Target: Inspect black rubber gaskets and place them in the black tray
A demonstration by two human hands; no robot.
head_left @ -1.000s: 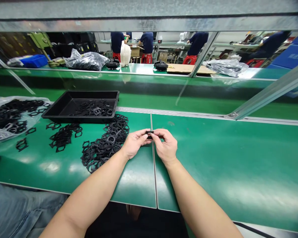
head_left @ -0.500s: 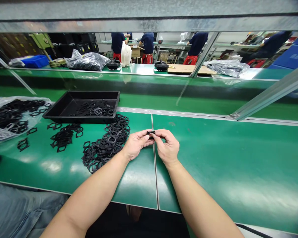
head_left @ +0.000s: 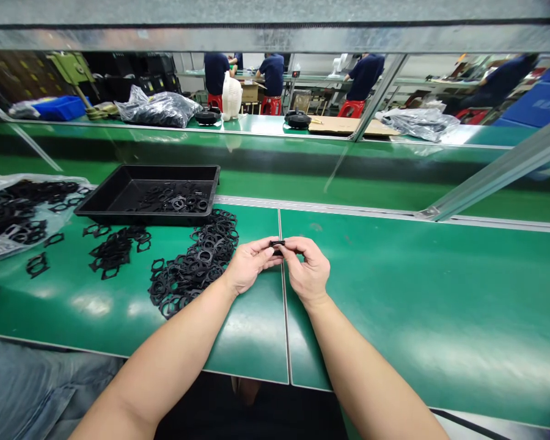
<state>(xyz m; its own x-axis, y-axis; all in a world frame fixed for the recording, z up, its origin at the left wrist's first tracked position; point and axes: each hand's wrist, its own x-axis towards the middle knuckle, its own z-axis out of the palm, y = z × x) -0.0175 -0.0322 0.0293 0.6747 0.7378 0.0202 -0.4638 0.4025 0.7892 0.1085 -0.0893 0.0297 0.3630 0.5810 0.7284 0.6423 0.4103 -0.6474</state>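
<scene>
Between my two hands, above the seam of the green table, is a small black ring-shaped plastic part [head_left: 277,243], seen nearly edge-on and partly covered by fingers. My left hand [head_left: 250,266] pinches it from the left, thumb on the near side. From the right, the thumb and forefinger of my right hand [head_left: 309,269] grip the same part. Beside my left hand lies a long pile of black ring-shaped parts [head_left: 201,260], spread loosely on the table. The finer shape of the held part is hidden.
A black tray [head_left: 146,218] with similar parts stands behind the pile. Left of it are a smaller heap [head_left: 117,250] and a plastic bag [head_left: 55,229] full of parts. A slanted metal post [head_left: 490,165] rises at the right. Several people sit beyond the far ledge.
The view has shifted slightly, so the scene sits a little higher and to the left. Both hands keep their hold on the black part with hardly any movement.
</scene>
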